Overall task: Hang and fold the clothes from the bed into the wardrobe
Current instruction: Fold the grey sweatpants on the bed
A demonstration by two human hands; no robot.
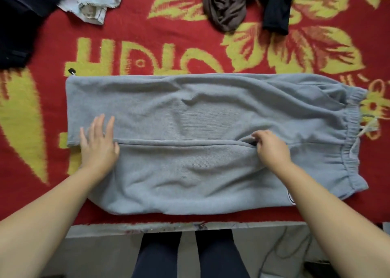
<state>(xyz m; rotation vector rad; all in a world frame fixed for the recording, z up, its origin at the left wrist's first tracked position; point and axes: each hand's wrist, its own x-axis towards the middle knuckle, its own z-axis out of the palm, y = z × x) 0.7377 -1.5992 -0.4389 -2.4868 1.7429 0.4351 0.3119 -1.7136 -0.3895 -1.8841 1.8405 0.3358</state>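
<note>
Grey sweatpants [190, 117] lie spread flat across the red and yellow blanket [147, 45], waistband to the right, leg cuffs to the left. My left hand [99, 144] rests flat and open on the cuffs near the gap between the two legs. At the crotch, where the legs meet, my right hand [270, 146] pinches the grey fabric with fingers curled.
At the back of the bed lie a dark garment [19, 22], a pale denim piece [95, 1], a brown garment [228, 5] and a black garment [278, 9]. The bed's edge [147, 227] runs just in front of my legs. A cord [280, 252] trails on the floor.
</note>
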